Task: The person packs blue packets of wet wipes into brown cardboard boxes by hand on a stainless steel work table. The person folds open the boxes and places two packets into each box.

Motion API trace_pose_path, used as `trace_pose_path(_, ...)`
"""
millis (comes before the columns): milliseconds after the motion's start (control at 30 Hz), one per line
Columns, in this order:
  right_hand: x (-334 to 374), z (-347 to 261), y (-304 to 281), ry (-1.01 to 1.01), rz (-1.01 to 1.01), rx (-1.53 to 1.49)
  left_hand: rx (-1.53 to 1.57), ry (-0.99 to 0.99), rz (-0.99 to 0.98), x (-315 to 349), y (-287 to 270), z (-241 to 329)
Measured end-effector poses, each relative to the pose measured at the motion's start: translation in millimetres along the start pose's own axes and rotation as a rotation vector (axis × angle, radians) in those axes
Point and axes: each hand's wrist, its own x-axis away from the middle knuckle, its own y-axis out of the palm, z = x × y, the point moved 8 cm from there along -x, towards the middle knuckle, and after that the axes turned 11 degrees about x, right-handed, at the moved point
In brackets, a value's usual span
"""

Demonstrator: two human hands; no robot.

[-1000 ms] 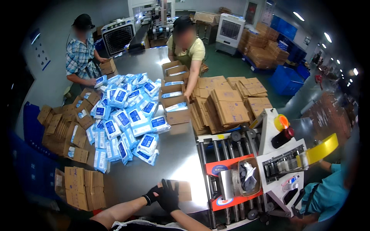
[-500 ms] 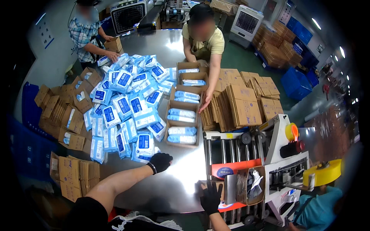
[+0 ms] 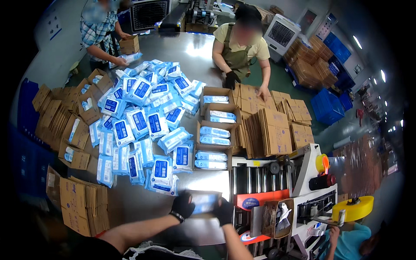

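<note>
Left hand [image 3: 183,205] and right hand [image 3: 224,211] closed on opposite ends of a light-blue item [image 3: 205,203]
Item is over near side of bench [image 3: 169,41], too blurred to tell if boxed; blue-white packs [image 3: 157,123] piled beyond, open filled cartons [image 3: 217,123] right of pile, roller machine [image 3: 305,171] further right

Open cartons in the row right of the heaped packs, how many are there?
4, in one line: the nearest carton, the second carton just beyond it, the third carton beyond that, and the farthest carton toward the green apron. None seems hidden.
</note>
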Motion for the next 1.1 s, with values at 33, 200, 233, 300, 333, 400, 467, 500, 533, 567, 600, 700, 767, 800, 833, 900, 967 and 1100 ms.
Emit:
trace_pose_path(33, 22.9, -7.1, 8.0, 0.079, -0.102, 0.04, -0.015, -0.021, -0.003, 18.3, -3.4, -2.9)
trace_pose_path(200, 84.9, -38.5, 30.4, -0.201, -0.522, -0.048, -0.134, -0.03, -0.329, 61.5, 6.6, 14.9)
trace_pose_path(233, 93.8, -36.0, 25.8, -0.389, -0.496, -0.19, -0.264, 0.001, -0.526, 75.0, 19.7, -2.8)
trace_pose_path(300, 104.5, -25.3, 17.6, -0.419, -0.653, -0.432, -0.255, 0.162, -0.599, 73.9, 6.8, 23.7)
trace_pose_path(333, 101.7, -18.4, 26.3, -0.503, -0.642, -0.335, -0.248, 0.24, -0.649, 79.9, 2.5, 36.0)
trace_pose_path(400, 86.6, -5.1, 42.6, -0.434, -0.647, 0.087, -0.182, 0.228, -0.499, 79.1, 14.3, -24.6)
trace_pose_path(467, 66.6, -15.3, 14.9, -0.127, -0.451, -0.203, -0.114, 0.001, -0.21, 70.7, -1.6, -50.8)
trace_pose_path(500, 66.4, -24.5, 11.4, -0.182, -0.335, -0.126, -0.109, -0.019, -0.103, 66.3, -5.2, -52.3)
trace_pose_path(533, 67.7, -35.6, 9.1, -0.234, -0.22, -0.046, 0.046, -0.224, 0.049, 73.5, -4.1, -88.2)
trace_pose_path(567, 64.4, -62.7, 3.8, -0.385, -0.193, 0.093, 0.216, -0.357, 0.01, 78.6, 6.9, -112.7)
trace_pose_path(600, 60.2, -91.1, -7.4, -0.529, -0.161, 0.234, 0.384, -0.488, -0.033, 82.6, 17.3, -128.9)
trace_pose_path(700, 34.7, -152.0, -45.7, -0.559, 0.106, -0.018, 0.216, -0.026, -0.469, 59.7, 37.7, -141.7)
trace_pose_path(767, 29.8, -147.3, -34.4, -0.503, 0.189, 0.045, 0.7, -0.433, -0.49, 54.1, 49.7, -137.8)
trace_pose_path(800, 42.4, -136.3, -18.4, -0.437, 0.081, 0.099, 0.78, -0.465, -0.477, 54.8, 49.4, -127.1)
trace_pose_path(833, 57.8, -125.2, -1.0, -0.377, -0.024, 0.142, 0.858, -0.494, -0.454, 56.6, 44.8, -114.9)
trace_pose_path(900, 97.9, -100.0, 15.5, -0.368, 0.086, 0.089, 0.768, -0.431, -0.739, 75.5, 36.0, -108.4)
trace_pose_path(967, 111.5, -72.3, -1.4, -0.318, -0.014, 0.141, 0.314, -0.334, -1.06, 84.9, 55.5, -83.8)
trace_pose_path(1100, 123.3, -19.4, -32.9, -0.245, -0.084, 0.336, -0.376, 0.37, 0.047, -45.7, 12.2, 22.8)
